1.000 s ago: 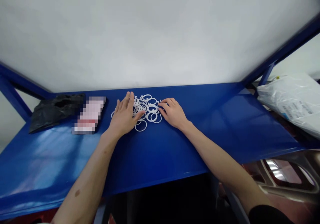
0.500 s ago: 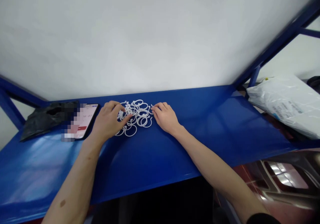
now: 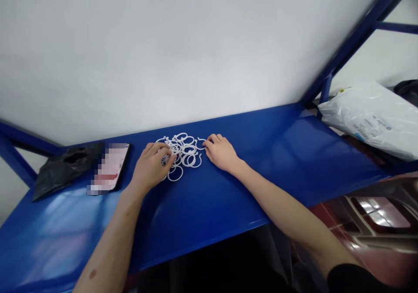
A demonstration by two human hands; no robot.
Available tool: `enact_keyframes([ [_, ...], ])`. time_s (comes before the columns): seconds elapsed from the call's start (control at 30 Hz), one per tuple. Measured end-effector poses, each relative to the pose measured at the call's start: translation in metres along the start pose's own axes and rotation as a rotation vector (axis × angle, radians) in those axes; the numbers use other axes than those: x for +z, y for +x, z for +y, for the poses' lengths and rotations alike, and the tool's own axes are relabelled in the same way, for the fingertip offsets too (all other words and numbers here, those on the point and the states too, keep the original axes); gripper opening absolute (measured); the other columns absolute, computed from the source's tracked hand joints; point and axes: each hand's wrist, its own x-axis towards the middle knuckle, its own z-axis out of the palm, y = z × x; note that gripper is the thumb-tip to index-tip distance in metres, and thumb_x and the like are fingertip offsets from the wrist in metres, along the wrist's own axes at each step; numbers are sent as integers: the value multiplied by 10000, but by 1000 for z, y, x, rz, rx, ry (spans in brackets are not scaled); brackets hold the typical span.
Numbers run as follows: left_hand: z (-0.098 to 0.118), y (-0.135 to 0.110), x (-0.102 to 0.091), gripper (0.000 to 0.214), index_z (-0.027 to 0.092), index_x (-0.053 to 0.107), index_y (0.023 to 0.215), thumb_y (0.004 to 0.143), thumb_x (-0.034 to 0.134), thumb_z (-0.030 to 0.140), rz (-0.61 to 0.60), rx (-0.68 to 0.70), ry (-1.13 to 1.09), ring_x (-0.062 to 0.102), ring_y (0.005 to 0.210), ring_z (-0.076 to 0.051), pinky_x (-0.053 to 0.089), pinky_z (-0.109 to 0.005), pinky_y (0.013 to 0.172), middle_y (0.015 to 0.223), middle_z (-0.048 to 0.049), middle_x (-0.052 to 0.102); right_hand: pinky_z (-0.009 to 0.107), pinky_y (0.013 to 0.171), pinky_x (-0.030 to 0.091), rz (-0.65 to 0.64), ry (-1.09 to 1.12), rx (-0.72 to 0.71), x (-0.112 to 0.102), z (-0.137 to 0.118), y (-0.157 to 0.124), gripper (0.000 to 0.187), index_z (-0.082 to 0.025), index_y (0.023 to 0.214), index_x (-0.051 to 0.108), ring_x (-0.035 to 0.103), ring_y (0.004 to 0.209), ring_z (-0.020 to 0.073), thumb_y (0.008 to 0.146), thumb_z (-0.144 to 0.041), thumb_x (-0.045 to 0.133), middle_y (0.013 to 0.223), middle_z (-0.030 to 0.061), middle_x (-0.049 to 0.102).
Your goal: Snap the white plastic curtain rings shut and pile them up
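Note:
A loose pile of white plastic curtain rings (image 3: 187, 150), thin and open with small knobs at the ends, lies on the blue tabletop (image 3: 196, 210). My left hand (image 3: 153, 164) rests over the pile's left side, its thumb and forefinger drawn close together on rings there. Part of the pile is hidden beneath those fingers. On the right, my right hand (image 3: 222, 152) pinches the edge of a single curtain ring (image 3: 200, 144) at the pile's border, its fingers bent and near the tabletop.
A phone (image 3: 112, 164) with a partly blurred screen lies left of my left hand, beside a black plastic bag (image 3: 62, 171). Behind the tabletop rises a white wall (image 3: 196, 58). A white plastic parcel (image 3: 372, 119) is at the right, past a blue frame post (image 3: 346, 49).
My left thumb and forefinger have come closer together over the rings. My right hand has drawn slightly right, with one ring now lying farther out from the pile. The view has tilted.

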Motion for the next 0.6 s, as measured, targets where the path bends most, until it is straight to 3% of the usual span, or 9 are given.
enact_keyframes([
  [0.13,5,0,-2,228,214,671,858,946,577,402,11,-23,22,582,1076,-267,460,-416,949,1093,-78,692,418,885,492,8,6,18,1,0,2,198,-152,1069,683,566,1037,280,998,-292,563,1125,138,644],
  [0.27,18,-1,-3,307,199,691,874,954,560,466,142,-230,169,584,1059,-317,415,-480,946,1024,-104,716,421,902,524,-9,94,-18,-5,5,1,168,-150,1008,664,606,1019,264,971,-308,623,1114,131,651],
  [0.33,31,1,-3,298,194,696,917,966,543,444,182,-277,135,589,1056,-321,417,-473,922,1013,-108,728,399,882,553,37,184,-66,-13,6,-3,149,-163,1005,643,631,1036,247,965,-306,634,1163,124,644],
  [0.47,71,13,-7,274,197,692,1030,968,535,413,174,-287,-165,619,1044,-292,435,-451,921,1039,-88,751,386,859,589,245,299,-190,-31,4,-16,164,-190,1012,608,655,1086,227,998,-350,576,1282,124,607],
  [0.6,102,30,-2,371,219,686,1060,1018,398,451,-46,-401,-683,672,790,-195,495,-328,720,896,-32,765,383,825,605,346,384,-319,-33,5,-32,136,-212,997,595,683,941,176,1014,-338,547,1294,111,600],
])
